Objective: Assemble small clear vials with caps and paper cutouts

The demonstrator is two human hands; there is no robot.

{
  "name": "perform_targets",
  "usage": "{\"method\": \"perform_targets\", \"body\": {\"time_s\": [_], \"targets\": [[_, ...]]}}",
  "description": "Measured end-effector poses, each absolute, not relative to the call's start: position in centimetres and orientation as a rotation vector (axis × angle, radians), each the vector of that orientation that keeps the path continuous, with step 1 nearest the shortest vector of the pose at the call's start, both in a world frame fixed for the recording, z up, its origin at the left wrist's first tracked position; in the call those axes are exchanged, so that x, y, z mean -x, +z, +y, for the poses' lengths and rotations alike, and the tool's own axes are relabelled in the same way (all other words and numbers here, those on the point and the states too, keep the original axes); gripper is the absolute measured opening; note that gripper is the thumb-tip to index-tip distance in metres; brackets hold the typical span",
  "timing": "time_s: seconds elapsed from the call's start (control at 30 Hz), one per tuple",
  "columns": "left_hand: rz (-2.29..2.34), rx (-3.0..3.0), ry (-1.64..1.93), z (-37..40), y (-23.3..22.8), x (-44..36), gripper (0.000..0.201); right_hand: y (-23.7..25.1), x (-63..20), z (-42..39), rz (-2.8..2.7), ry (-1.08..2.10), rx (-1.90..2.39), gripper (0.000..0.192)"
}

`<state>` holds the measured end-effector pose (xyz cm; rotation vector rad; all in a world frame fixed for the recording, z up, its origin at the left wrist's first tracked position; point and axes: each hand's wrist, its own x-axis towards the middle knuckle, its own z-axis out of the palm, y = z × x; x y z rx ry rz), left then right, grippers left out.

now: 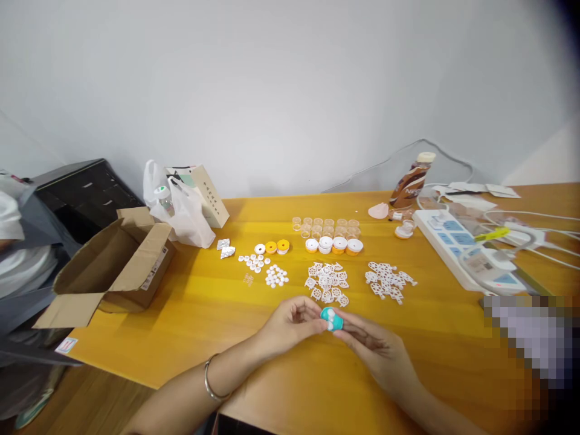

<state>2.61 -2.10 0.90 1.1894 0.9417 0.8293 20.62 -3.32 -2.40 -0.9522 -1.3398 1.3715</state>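
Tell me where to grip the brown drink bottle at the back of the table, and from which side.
Grip the brown bottle around its mid-body from the front left. It leans back toward the wall, and the power strip with its cables crowds its right side, while the pink piece lies low beside its base.
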Motion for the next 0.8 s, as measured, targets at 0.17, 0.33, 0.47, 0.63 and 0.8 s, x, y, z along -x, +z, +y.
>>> {"method": "perform_targets", "body": {"time_s": [0.17, 0.33, 0.47, 0.63, 0.8], "targets": [[0.953, -1.115, 0.812, -2.15, 0.93, -2.87, 0.032, -2.56, -20.60, -3.33, -1.365, 1.353, 0.942, 0.030], [0.959, -1.105, 0.822, -2.17, 0.75, -2.92, 0.033, -2.56, -20.58, -3.26, -1.357, 1.368, 0.910, 0.031], [0.961, -1.119, 0.816, -2.14, 0.57, -2.98, 0.034, -2.49, -20.58, -3.35, -1.337, 1.384, 0.947, 0.030], [0.957, -1.130, 0.814, -2.18, 0.29, -3.12, 0.034, -2.58, -20.62, -3.46, -1.385, 1.354, 1.016, 0.031], [1.013, -1.090, 0.778, -2.19, 0.32, -3.19, 0.037, -2.76, -20.72, -3.48, -1.454, 1.289, 1.064, 0.031]]}}
